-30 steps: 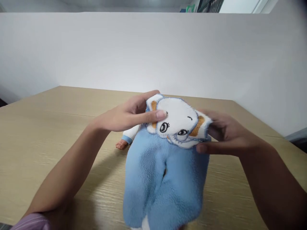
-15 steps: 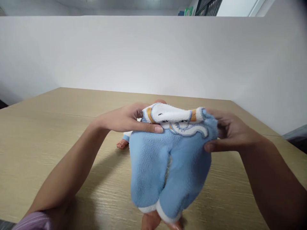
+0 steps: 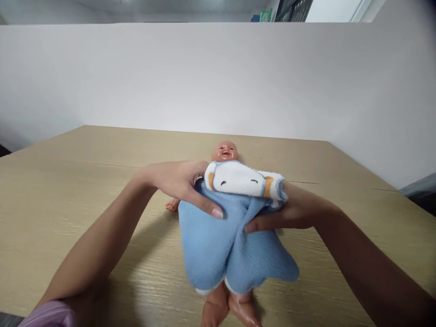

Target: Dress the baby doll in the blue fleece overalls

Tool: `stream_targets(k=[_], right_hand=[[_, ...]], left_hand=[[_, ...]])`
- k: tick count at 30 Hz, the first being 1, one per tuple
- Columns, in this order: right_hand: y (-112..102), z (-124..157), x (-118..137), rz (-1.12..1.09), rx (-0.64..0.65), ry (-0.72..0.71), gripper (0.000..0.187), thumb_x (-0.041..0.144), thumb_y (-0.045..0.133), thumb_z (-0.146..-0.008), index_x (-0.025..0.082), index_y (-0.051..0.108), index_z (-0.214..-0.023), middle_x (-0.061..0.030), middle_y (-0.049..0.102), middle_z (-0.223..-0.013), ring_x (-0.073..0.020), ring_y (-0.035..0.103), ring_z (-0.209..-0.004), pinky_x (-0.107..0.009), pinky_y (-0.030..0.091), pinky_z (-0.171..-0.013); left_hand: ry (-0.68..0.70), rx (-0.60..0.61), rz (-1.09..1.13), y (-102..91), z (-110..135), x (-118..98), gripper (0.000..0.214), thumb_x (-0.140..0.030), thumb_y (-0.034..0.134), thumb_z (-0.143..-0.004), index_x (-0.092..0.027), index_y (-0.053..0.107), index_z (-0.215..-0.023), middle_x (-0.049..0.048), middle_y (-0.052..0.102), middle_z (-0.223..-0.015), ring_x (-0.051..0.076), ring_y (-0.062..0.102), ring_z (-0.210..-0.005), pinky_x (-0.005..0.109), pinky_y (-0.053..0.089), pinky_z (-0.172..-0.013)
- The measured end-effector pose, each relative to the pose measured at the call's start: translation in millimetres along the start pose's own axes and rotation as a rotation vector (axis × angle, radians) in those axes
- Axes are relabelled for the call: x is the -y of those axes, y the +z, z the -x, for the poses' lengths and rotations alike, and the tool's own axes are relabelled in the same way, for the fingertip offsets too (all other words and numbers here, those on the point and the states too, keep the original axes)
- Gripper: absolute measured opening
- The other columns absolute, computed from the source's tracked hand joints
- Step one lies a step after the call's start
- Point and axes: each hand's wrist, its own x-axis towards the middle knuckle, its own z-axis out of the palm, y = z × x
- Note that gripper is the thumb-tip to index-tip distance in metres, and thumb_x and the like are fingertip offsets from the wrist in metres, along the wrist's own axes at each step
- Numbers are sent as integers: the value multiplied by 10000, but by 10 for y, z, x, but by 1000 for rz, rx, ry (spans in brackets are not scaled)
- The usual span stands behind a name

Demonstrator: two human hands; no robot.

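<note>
A baby doll (image 3: 225,151) lies on its back with its head away from me and its bare feet near the bottom edge. Over its body and legs is a fluffy light-blue garment (image 3: 207,240) with white cuffs. The garment's white patterned upper part is folded down, showing orange patches and stitched marks. My left hand (image 3: 184,186) grips the cloth from the left, thumb on top and fingers hidden behind. From the right, my right hand (image 3: 289,211) holds it the same way, thumb pressed on the blue cloth. One doll hand pokes out at left.
The doll lies on a wide wood-grain table (image 3: 85,181). A white partition (image 3: 170,77) rises behind the table's far edge. Above it, a green item (image 3: 265,16) and a dark rack (image 3: 293,11) show in the background.
Both hands have lowered the garment's top, so the doll's head and more of its feet now show. My right hand has moved left, and the cloth below it bunches.
</note>
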Motion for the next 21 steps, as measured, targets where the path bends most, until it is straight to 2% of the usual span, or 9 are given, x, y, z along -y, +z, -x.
stream_targets(k=[2, 5, 7, 9, 11, 15, 18, 21], right_hand=[[-17, 18, -40, -94, -19, 2, 685, 328, 959, -789, 256, 724, -1428, -70, 774, -1340, -316, 720, -1253, -380, 626, -1034], [-50, 62, -111, -190, 43, 133, 666, 386, 916, -846, 251, 697, -1460, -75, 795, -1294, -307, 744, -1218, -387, 645, -1002], [-49, 72, -139, -154, 139, 182, 708, 388, 948, -805, 257, 705, -1457, -66, 800, -1287, -304, 745, -1222, -382, 626, -1046], [-33, 63, -138, -111, 181, 163, 776, 368, 973, -770, 262, 689, -1484, -61, 794, -1306, -304, 727, -1255, -377, 603, -1087], [-16, 50, -114, -107, 155, 100, 793, 366, 967, -777, 258, 674, -1506, -64, 785, -1322, -312, 701, -1300, -378, 594, -1096], [-8, 76, -96, -206, 45, 52, 737, 469, 918, -836, 209, 683, -1484, -102, 774, -1319, -343, 708, -1274, -402, 615, -1031], [5, 111, -149, -281, -19, 133, 735, 543, 857, -893, 206, 649, -1512, -111, 765, -1322, -324, 733, -1211, -390, 631, -965], [35, 101, -199, -309, 65, 164, 735, 525, 888, -860, 237, 668, -1499, -85, 774, -1306, -311, 726, -1228, -370, 625, -983]], left_hand=[[10, 11, -25, -39, 25, 32, 323, -342, 924, -827, -218, 817, -1106, 45, 824, -958, 243, 777, -929, 291, 636, -869], [72, -65, -5, -44, 21, 49, 316, -371, 828, -932, -201, 786, -1194, 57, 812, -941, 234, 766, -964, 303, 627, -926], [83, -88, 46, -21, 3, 38, 323, -416, 762, -989, -191, 770, -1220, 65, 807, -922, 222, 766, -924, 306, 631, -915], [62, -76, 106, -3, -8, 25, 336, -463, 751, -994, -192, 776, -1192, 70, 805, -890, 236, 775, -937, 322, 637, -922], [23, -8, 137, -7, -2, 33, 381, -489, 834, -920, -203, 785, -1167, 70, 811, -886, 263, 784, -977, 330, 646, -924], [-44, 124, 118, -62, 30, 106, 610, -426, 1035, -646, -218, 788, -1163, 53, 825, -915, 281, 794, -902, 318, 671, -822], [-17, 105, 128, -70, 23, 130, 433, -378, 1006, -697, -223, 802, -1046, 61, 825, -920, 277, 796, -905, 327, 671, -849], [37, 9, 172, -31, -23, 107, 274, -415, 941, -791, -219, 796, -916, 72, 812, -867, 279, 793, -968, 348, 659, -933]])
